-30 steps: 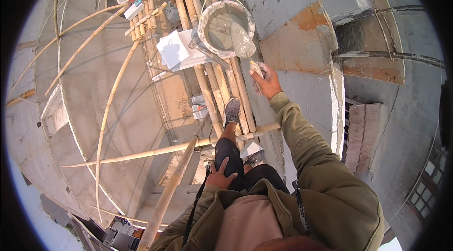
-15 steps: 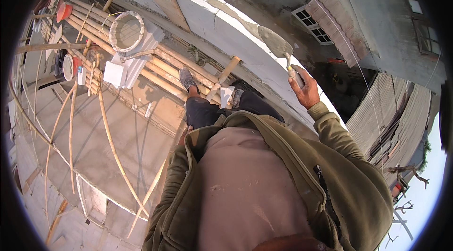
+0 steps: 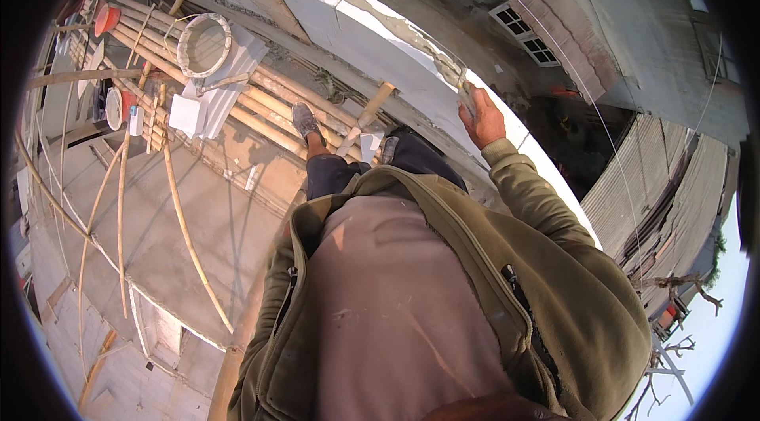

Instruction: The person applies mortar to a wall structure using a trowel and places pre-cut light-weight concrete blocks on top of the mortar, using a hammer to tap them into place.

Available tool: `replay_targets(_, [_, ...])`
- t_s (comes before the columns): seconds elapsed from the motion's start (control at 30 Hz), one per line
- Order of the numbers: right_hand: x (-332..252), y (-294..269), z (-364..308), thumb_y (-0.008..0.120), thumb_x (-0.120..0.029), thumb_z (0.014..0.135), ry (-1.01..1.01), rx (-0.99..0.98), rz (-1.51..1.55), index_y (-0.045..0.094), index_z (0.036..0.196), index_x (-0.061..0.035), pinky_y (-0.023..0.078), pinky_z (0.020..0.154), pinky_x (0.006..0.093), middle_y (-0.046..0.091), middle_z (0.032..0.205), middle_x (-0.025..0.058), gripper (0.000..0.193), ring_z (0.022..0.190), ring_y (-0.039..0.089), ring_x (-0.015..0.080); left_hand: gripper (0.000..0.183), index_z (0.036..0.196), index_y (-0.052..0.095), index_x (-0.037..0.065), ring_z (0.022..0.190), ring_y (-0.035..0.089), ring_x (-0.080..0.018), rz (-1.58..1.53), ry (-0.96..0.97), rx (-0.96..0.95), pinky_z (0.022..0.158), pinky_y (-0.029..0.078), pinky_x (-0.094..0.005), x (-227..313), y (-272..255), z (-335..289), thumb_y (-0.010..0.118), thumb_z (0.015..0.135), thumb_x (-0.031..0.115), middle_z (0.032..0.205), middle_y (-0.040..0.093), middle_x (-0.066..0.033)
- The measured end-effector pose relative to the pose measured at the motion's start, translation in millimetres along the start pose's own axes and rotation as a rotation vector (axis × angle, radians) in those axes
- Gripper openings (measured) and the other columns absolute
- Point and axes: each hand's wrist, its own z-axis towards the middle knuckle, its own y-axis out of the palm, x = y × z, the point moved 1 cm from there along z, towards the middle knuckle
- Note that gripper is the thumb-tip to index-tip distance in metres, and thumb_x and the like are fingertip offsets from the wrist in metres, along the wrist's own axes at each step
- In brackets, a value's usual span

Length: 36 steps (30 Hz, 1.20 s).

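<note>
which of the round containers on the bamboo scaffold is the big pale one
The large grey-white tub standing on the bamboo poles, beside the white sheets. The other round ones, an orange bowl and a small white bucket, sit further left and are much smaller.

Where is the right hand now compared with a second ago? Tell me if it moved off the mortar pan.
Yes. The right hand has swung away from the mortar pan, now gripping a trowel against the grey plastered wall, far right of the pan.
</note>
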Motion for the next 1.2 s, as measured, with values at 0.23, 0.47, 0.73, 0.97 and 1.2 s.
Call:
replay_targets(0.23, [-91.6, 27.1, 72.5, 0.068, -0.019, 0.093, -0.085, -0.024, 0.24, 0.051, 0.127, 0.0024, 0.055, 0.084, 0.0507, 0.068, 0.108, 0.0312, 0.043, 0.096, 0.069, 0.0471, 0.091, 0.147, 0.045, -0.009, 0.136, 0.052, -0.0438, -0.072, -0.127, 0.127, 0.115, 0.039, -0.0451, 92.5, -24.4, -21.6, 0.047, 0.098, 0.068, 0.142, 0.055, -0.0338])
replay_targets(0.47, [-312.7, 169.6, 235.9, 0.071, -0.018, 0.093, -0.003, -0.471, 0.711, 0.054, 0.118, 0.0069, 0.051, 0.06, 0.0324, 0.068, 0.09, 0.0115, 0.039, 0.067, 0.063, 0.0173, 0.102, 0.149, 0.04, -0.012, 0.135, 0.054, -0.0436, -0.091, -0.267, 0.065, 0.115, 0.04, -0.0455, 78.2, -63.9, 32.6, 0.051, 0.093, 0.072, 0.143, 0.053, -0.0353])
replay_targets(0.73, [-444.2, 378.4, 404.9, 0.07, -0.033, 0.094, -0.118, -0.025, 0.431, 0.063, 0.106, 0.0086, 0.055, 0.072, 0.0426, 0.073, 0.09, 0.0203, 0.044, 0.077, 0.071, 0.0288, 0.08, 0.14, 0.055, -0.005, 0.122, 0.063, -0.0413, -0.513, -0.218, 0.194, 0.102, 0.051, -0.045, 24.4, -168.7, 195.8, 0.055, 0.098, 0.062, 0.129, 0.064, -0.0321])
replay_targets(0.97, [-388.2, 615.3, 376.3, 0.075, -0.034, 0.084, -0.24, -0.619, -0.194, 0.055, 0.137, 0.0005, 0.044, 0.107, 0.0479, 0.057, 0.138, 0.028, 0.067, 0.126, 0.057, 0.0402, 0.092, 0.166, 0.009, 0.016, 0.15, 0.032, -0.0363, -1.651, -0.182, 0.309, 0.11, 0.041, -0.0647, 32.1, -352.7, 384.8, 0.055, 0.1, 0.061, 0.165, 0.022, -0.0244])
replay_targets(1.2, [-453.8, 748.6, 374.6, 0.079, -0.041, 0.084, -0.551, -0.747, -0.148, 0.036, 0.155, -0.0019, 0.029, 0.121, 0.0507, 0.037, 0.16, 0.025, 0.092, 0.149, 0.032, 0.0422, 0.079, 0.151, 0.034, 0.002, 0.144, 0.04, -0.042, -2.092, 0.205, 0.783, 0.12, 0.031, -0.0669, -9.2, -498.0, 479.3, 0.073, 0.095, 0.043, 0.152, 0.041, -0.0193])
